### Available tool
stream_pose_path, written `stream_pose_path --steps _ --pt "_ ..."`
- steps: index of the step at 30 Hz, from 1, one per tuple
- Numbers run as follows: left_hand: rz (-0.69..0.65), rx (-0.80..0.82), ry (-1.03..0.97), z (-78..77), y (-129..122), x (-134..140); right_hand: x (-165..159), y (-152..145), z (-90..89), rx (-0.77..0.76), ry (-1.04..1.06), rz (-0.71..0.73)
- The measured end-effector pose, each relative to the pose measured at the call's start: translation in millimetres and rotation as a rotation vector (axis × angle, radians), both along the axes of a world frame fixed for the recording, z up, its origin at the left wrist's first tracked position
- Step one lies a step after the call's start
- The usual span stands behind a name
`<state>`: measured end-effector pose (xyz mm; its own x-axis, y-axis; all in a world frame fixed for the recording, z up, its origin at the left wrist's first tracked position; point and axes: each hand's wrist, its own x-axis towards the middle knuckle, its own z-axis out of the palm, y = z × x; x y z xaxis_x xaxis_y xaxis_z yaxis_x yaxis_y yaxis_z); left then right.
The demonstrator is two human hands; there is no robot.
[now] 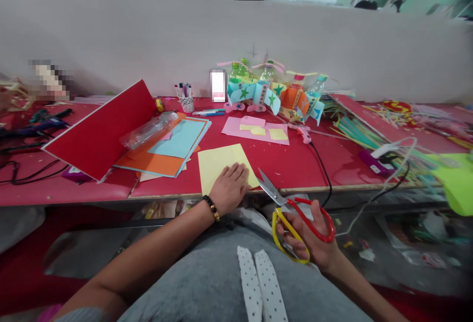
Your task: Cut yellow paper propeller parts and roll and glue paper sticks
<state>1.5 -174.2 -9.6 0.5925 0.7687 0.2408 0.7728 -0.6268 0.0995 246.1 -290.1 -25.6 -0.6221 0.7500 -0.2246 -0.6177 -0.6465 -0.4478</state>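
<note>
My left hand point(231, 186) lies flat with its fingers stretched over a sheet of pale yellow paper point(214, 166) at the table's front edge. In my right hand point(314, 238) is a pair of scissors point(272, 191) with one red and one yellow handle. Thumb and fingers pass through the two handle loops. The blades point up and left, their tips by the right corner of the yellow sheet. Behind that sheet lies a pink sheet point(231, 127) bearing small yellow and pink paper pieces.
Orange and blue paper point(170, 139) and a clear plastic bottle point(148, 132) lie left, beside a slanted red board point(107, 129). Decorated bottles point(266, 88) and a pen cup point(186, 102) stand at the back. Right are a pink glue gun point(303, 133) with a cord and green strips point(358, 137).
</note>
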Motion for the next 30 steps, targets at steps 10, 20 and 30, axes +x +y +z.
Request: stream_pose_path --steps 10,20,30 --pt "-0.009 0.019 -0.009 6.3 -1.7 -0.4 -27.1 15.4 -3.1 -0.06 0.073 -0.082" --pt "-0.019 0.011 -0.012 2.4 -1.3 -1.2 -46.2 20.8 11.8 -0.062 0.061 -0.117" --pt "-0.038 -0.02 -0.01 11.6 19.9 12.7 -32.7 -5.2 15.8 -0.104 0.014 -0.142"
